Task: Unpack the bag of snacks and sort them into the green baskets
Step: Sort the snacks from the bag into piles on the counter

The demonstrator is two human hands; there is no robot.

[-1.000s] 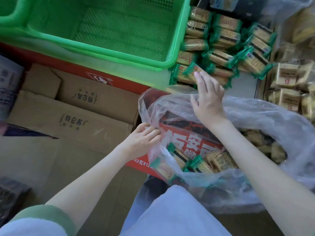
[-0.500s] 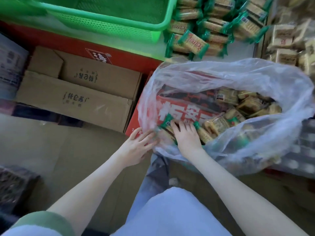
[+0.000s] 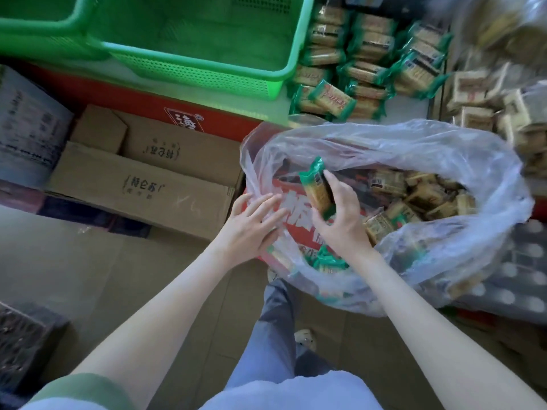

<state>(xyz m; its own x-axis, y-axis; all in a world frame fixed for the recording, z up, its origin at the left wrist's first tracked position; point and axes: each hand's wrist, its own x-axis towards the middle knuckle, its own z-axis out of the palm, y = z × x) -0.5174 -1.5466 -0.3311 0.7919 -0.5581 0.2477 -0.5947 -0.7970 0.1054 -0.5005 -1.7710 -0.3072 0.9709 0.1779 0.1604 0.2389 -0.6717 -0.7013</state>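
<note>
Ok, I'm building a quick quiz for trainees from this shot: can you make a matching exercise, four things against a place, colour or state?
1 right hand
2 left hand
3 green basket
4 cardboard box

A brown, with printed lettering
B grips a snack packet
C beside the stacked packets
D rests on the bag edge

Pairs: 1-B, 2-D, 3-C, 4-A

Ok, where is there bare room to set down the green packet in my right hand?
The large green basket shows bare mesh floor, left of the green packet pile. A narrow white strip lies bare between that pile and the plastic bag. Crowded: the pile itself and the tan packets on the right.
</note>
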